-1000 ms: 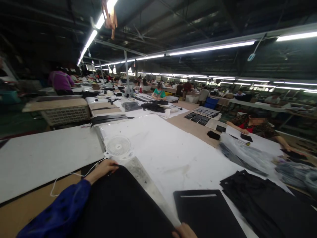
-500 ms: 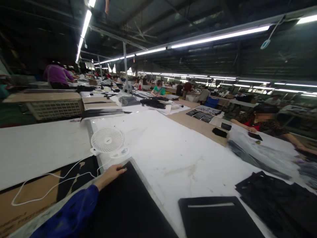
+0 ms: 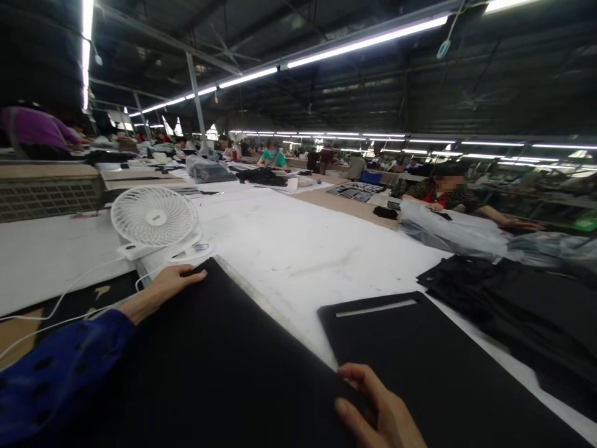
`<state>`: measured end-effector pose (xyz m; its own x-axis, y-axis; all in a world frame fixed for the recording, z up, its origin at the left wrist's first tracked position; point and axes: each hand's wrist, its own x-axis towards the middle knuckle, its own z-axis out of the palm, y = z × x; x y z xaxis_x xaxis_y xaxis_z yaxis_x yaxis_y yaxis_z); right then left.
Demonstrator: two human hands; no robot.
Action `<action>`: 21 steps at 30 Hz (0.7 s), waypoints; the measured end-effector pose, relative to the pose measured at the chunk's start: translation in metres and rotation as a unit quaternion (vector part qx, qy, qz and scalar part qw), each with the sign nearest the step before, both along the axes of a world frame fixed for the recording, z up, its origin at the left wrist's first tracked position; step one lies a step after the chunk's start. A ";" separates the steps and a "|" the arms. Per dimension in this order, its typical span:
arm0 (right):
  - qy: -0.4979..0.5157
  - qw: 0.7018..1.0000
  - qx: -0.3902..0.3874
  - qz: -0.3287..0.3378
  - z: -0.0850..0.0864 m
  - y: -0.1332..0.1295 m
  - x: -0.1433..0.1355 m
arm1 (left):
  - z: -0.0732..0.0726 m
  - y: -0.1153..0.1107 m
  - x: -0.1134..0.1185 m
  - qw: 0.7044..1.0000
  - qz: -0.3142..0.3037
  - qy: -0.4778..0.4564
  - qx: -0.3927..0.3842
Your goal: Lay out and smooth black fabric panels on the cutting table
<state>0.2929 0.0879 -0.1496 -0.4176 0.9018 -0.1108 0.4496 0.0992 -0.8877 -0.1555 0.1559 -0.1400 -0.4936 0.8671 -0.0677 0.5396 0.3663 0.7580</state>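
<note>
A long white counter (image 3: 298, 242) runs through a busy workshop. At its near edge lies a black cloth (image 3: 219, 367): the left hand (image 3: 163, 289) rests open and flat on its far corner beside a white fan (image 3: 153, 218), while the right hand (image 3: 377, 410) pinches its right edge.

Head-worn view, forward across table (image 3: 298, 249)

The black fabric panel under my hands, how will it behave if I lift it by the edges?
The black fabric panel lies flat and smooth, so it probably droops when lifted. Left hand and right hand rest at opposite edges; two-point support likely limits sagging. It looks thin, probably light.
</note>
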 end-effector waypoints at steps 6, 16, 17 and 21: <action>-0.004 0.997 0.074 -0.035 -0.002 -0.021 0.009 | -0.005 -0.018 0.019 1.000 0.003 -0.018 0.021; 0.038 0.982 0.175 -0.059 0.000 -0.043 0.024 | 0.005 -0.038 0.049 0.989 0.035 -0.048 0.132; 0.042 0.981 0.182 -0.057 -0.001 -0.043 0.024 | 0.006 -0.040 0.049 0.987 0.040 -0.051 0.144; 0.080 0.972 0.220 -0.030 -0.001 -0.044 0.026 | 0.014 -0.048 0.044 0.974 0.061 -0.077 0.204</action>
